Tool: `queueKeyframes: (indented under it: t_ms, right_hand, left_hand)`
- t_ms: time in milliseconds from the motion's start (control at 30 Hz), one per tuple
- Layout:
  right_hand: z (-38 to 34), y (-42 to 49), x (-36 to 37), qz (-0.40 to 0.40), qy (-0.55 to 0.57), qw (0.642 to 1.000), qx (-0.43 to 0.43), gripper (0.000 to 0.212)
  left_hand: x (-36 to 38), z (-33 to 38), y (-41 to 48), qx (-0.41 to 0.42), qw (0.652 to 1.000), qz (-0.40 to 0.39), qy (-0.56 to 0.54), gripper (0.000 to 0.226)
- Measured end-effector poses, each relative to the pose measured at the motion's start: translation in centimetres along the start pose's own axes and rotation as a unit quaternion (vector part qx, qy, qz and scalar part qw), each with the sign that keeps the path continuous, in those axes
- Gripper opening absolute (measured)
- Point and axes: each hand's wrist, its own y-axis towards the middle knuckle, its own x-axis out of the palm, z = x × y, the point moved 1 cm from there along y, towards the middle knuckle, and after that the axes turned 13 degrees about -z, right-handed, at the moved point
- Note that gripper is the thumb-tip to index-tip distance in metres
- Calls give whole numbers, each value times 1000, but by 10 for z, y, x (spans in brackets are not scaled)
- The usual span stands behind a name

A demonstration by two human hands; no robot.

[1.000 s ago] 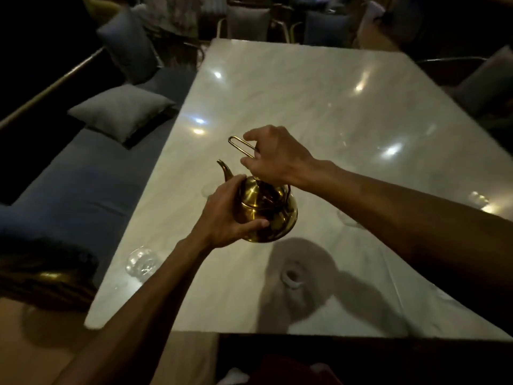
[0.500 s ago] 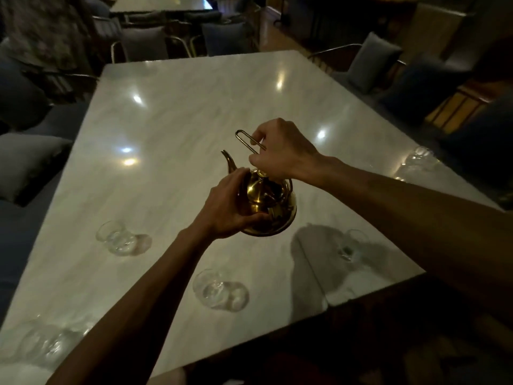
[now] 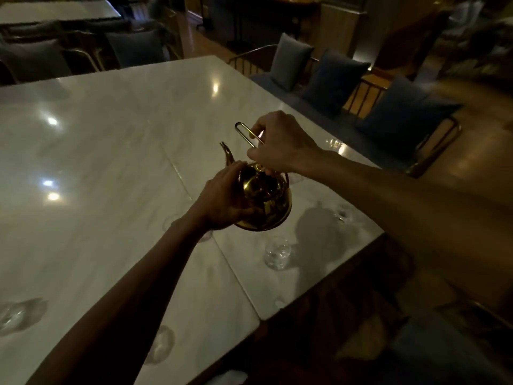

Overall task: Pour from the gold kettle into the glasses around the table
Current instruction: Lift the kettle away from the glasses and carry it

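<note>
Hanging beneath the right grip [image 3: 280, 147] pinching its handle [image 3: 246, 135], the gold kettle [image 3: 266, 202] sits cupped in the left grip's [image 3: 222, 201] curled fingers.

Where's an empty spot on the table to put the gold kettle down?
The table is bare left of the kettle, out to the far chairs. The right corner is crowded: one glass this side of the kettle, another in its shadow. More glasses line the near edge.

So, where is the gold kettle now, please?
The gold kettle is central in the head view, held over the table just beyond a glass, right hand gripping its handle, left hand cupping its body.
</note>
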Motion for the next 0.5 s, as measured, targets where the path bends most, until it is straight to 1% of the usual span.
queueKeyframes:
  t_ms: [133,300,400,500]
  right_hand:
    - [32,-10,-20,28,11,998,64,47]
    - [71,-32,-37,61,-11,989,137,48]
    - [94,-40,-48,93,-38,983,156,48]
    - [126,-48,-63,104,-66,977,172,44]
  left_hand:
    - [14,0,46,41,998,-53,-7,101]
    - [44,19,91,91,991,-100,6,98]
    - [64,34,116,101,987,-125,7,96]
    - [81,48,144,105,984,-146,16,98]
